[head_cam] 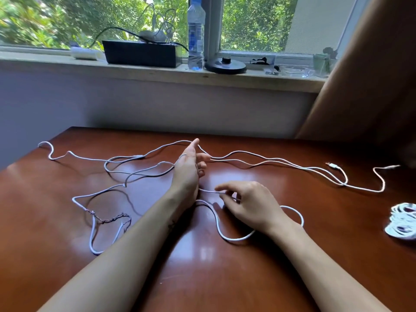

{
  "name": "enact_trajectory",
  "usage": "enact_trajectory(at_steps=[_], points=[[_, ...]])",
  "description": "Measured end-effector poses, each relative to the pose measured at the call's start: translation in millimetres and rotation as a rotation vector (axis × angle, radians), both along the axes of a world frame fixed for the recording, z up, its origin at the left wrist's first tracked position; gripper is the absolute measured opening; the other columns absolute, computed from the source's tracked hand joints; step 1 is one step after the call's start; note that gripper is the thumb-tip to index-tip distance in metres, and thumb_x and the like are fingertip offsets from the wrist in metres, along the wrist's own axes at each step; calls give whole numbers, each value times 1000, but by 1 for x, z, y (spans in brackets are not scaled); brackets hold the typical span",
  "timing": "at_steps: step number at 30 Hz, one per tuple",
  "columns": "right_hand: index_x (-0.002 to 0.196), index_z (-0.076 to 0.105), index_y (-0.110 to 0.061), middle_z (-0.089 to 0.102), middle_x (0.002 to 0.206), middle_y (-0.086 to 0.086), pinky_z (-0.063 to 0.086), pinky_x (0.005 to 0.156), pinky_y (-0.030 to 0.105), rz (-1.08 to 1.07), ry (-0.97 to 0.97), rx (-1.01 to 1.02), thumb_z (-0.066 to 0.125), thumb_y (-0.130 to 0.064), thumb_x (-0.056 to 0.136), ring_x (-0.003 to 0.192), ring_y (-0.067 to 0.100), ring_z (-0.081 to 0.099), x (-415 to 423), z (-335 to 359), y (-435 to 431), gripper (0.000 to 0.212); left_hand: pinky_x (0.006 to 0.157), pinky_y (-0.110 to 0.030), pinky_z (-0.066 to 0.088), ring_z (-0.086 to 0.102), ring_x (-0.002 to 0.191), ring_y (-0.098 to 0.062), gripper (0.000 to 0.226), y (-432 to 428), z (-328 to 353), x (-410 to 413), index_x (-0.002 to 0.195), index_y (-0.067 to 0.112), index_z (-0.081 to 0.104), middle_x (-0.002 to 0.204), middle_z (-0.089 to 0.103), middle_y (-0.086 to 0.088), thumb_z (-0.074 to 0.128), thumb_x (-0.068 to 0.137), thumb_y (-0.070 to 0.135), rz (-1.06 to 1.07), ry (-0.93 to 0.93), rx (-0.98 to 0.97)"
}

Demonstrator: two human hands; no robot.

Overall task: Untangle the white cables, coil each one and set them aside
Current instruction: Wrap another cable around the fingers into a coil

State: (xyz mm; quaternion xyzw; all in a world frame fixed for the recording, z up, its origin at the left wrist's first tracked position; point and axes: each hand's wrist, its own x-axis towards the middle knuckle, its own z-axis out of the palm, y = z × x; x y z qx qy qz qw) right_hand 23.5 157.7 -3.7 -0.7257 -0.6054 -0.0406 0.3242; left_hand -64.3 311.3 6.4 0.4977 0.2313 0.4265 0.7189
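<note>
We see the loose white cables (pixel 234 239) sprawled over the brown table (pixel 202 278), running from the far left edge through the centre of the frame to the right, where a small plug (pixel 333 165) lies at one end; how many separate cables make up the tangle we cannot tell; at the lower left a stretch of cable looks frayed or twisted (pixel 110 218) between two hanging loops; the left hand (pixel 188 170) stands edge-on in the centre, forefinger pointing up, a strand crossing its back and its other fingers curled round the strands that lead off to the right; just below and right of it, the right hand (pixel 245 203) pinches a strand between thumb and forefinger, low over the table, with a wide loop passing under its wrist; at the right edge a coiled white cable (pixel 403 221) lies well apart from the tangle; on the windowsill along the top stand a black box (pixel 140 54), a water bottle (pixel 196 34) and a round black base (pixel 225 65); a brown curtain (pixel 371 86) hangs at the upper right
</note>
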Motion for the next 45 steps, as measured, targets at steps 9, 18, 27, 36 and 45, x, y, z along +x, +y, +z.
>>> enact_trajectory(at_steps=[9,18,27,36,45], points=[[95,72,-38,58,77,-15,45,65,29,-132,-70,-5,68,-42,88,70,4,55,30,6,-22,9,62,-19,36,46,54,2,31,4,-12,-9,109,15,67,74,59,-6,36,110,16,84,260,543],[108,73,-29,66,90,-14,53,64,34,-182,-91,305,74,-28,92,67,-3,49,32,10,-21,16,67,-25,41,52,61,-2,33,-4,-19,-7,111,21,70,72,63,3,38,102,30,-45,385,760],[78,65,-25,59,60,-9,45,60,33,-460,66,304,70,-64,79,62,18,59,30,12,-22,40,71,-36,47,58,72,1,57,-15,-15,-14,104,30,70,71,61,25,30,93,68,-221,605,985],[103,68,-16,58,91,-4,41,67,16,-87,202,430,58,-15,99,71,8,57,28,15,-16,11,71,-45,49,59,74,-29,67,-17,-16,-12,65,9,60,69,60,-2,30,89,64,-6,842,1094],[97,72,-28,66,76,-9,54,71,36,-200,365,414,79,-41,83,71,13,63,36,16,-20,20,45,-19,26,30,37,-9,63,-27,1,-12,42,12,45,36,35,4,32,96,42,-385,358,585]])
